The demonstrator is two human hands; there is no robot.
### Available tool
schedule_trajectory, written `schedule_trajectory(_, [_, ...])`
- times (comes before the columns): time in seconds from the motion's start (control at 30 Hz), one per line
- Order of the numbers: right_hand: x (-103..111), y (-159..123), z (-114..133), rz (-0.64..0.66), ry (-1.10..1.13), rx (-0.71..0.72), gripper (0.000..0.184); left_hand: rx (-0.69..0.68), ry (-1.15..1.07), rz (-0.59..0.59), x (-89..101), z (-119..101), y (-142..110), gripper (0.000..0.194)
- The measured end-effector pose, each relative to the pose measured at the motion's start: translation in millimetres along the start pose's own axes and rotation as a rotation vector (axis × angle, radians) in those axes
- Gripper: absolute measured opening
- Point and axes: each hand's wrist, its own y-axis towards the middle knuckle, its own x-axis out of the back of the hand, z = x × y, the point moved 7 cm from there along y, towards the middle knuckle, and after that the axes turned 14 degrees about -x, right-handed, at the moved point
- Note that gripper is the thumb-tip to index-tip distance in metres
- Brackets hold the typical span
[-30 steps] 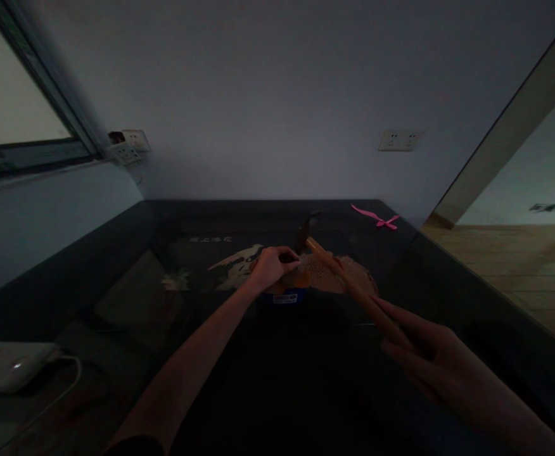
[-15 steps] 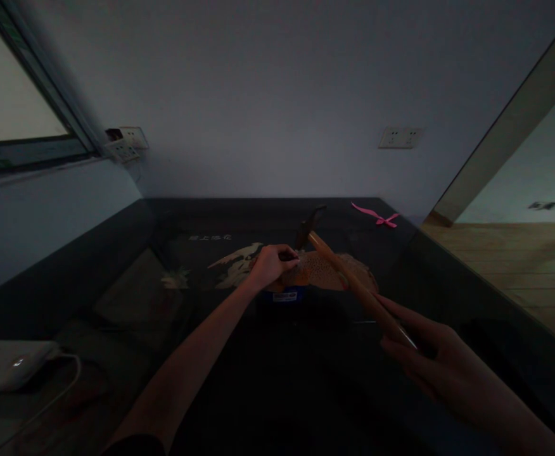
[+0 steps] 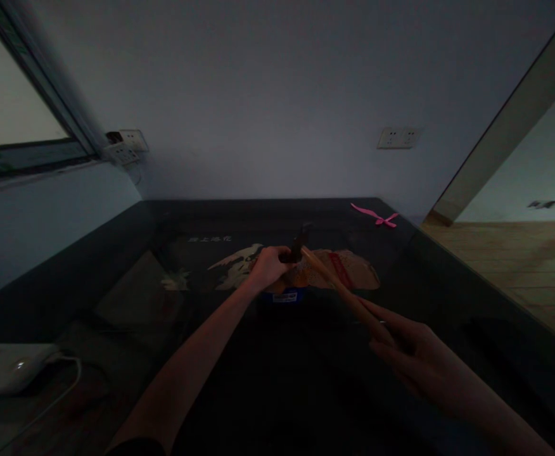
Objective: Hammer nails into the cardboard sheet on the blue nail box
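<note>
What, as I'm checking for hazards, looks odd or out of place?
The socket box near the window looks tilted, perhaps from the lens. A pink ribbon lies loose near the far corner of the table, perhaps dropped.

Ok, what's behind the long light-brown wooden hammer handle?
Around the handle, a tan speckled shape with a red band shows against the dark tabletop; whatever lies directly behind is covered.

I see a hammer with a smooth, wooden-looking handle (image 3: 339, 288) and a dark, metal-looking head (image 3: 300, 242). The bench (image 3: 201, 218) appears dark and glossy; I read the white device (image 3: 11, 367) as smooth plastic.
</note>
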Motion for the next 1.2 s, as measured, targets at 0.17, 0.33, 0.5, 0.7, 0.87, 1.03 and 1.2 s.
schedule_trajectory(0.17, [4.6,-3.0,3.8,-0.026,-0.009,-0.001,0.066,-0.006,-0.017,-0.024,0.4,-1.1,0.8,0.015])
schedule_trajectory(0.33, [4.4,-3.2,6.2,-0.033,-0.017,0.038,0.061,0.004,-0.014,-0.002,1.2,-4.5,1.3,0.015])
schedule_trajectory(0.5, [7.2,-4.4,-2.9,-0.045,0.016,-0.003,0.064,-0.003,-0.014,-0.005,3.0,-10.2,1.4,0.013])
schedule_trajectory(0.7, [9.2,-5.4,11.0,-0.072,-0.067,0.079,0.061,0.012,-0.012,0.003,1.2,-6.3,1.6,0.013])
schedule_trajectory(0.87, [12.5,-7.4,16.8,-0.097,-0.077,0.123,0.06,-0.003,0.002,0.004,0.1,-2.0,2.0,0.016])
schedule_trajectory(1.03, [9.5,-3.3,13.9,-0.076,-0.056,0.142,0.061,0.016,0.002,-0.006,0.9,-0.4,1.8,0.016])
schedule_trajectory(1.2, [13.9,-8.0,20.4,-0.15,-0.03,0.238,0.056,-0.005,-0.009,-0.003,-2.5,0.7,1.2,0.015])
